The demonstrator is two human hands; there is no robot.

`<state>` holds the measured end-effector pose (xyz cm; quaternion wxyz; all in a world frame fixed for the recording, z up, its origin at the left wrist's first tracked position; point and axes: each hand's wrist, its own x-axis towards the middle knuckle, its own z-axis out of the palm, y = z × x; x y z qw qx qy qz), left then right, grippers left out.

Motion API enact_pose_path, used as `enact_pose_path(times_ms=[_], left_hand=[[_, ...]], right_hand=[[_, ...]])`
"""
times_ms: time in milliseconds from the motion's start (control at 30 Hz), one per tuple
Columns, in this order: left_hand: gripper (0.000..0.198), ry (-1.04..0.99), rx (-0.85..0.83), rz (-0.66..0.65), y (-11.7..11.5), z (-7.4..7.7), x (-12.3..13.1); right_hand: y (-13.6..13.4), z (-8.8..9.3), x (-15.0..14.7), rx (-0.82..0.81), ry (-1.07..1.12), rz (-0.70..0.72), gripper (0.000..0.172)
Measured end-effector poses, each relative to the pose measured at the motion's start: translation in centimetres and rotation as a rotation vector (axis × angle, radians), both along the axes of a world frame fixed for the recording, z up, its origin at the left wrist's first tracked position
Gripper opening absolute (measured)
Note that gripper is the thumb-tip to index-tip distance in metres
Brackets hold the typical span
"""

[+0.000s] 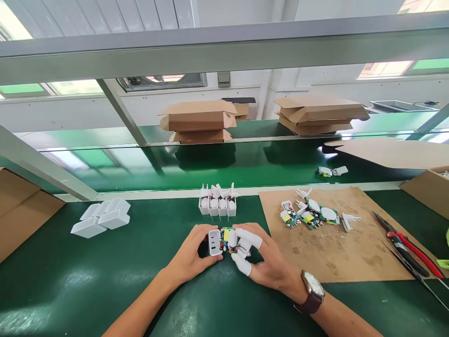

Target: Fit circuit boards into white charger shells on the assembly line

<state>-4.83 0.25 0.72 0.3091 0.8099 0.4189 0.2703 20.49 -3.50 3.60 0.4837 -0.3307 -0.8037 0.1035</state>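
Near the middle of the green table, my left hand holds a white plastic housing between thumb and fingers, its slotted end facing up. My right hand, with white covers on thumb and index finger, pinches a circuit board with a yellow part. The board's left end meets the housing's right side; how far it reaches inside is hidden. A white plug piece on wires lies under my right fingers. Just beyond stand several white housings in a row, with boards and plug pieces in them.
Several white housings lie at left. Brown paper at right bears several circuit boards, pliers and tweezers. Cardboard boxes stand on the green surface beyond the metal frame. Another carton is far left.
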Motion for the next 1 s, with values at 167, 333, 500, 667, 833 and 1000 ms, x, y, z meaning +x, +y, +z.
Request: enact_pose_path(times_ms=[167,333,500,667,833,1000], left_hand=[[0.063,-0.002,0.302,-0.001,0.0,-0.9,0.2],[0.075,0.023,0.332,-0.041,-0.1,-0.5,0.0],[0.078,0.023,0.328,-0.048,-0.1,-0.4,0.1],[0.077,0.020,0.362,-0.058,-0.2,-0.2,0.2],[0.075,0.016,0.376,-0.079,-0.1,-0.1,0.3],[0.073,-0.001,0.394,-0.094,0.0,-0.3,0.2]], right_hand=[[-0.7,-1.1,-0.7,0.091,-0.093,0.014,0.073],[-0.6,-1.6,-0.6,0.098,-0.163,0.009,0.070],[-0.5,-1.5,-0.7,0.095,-0.182,0.018,0.070],[-0.6,-1.6,-0.8,0.084,-0.202,0.020,0.068],[-0.6,-1.8,-0.7,0.069,-0.235,0.011,0.068],[-0.4,-1.2,-0.7,0.068,-0.231,0.013,0.063]])
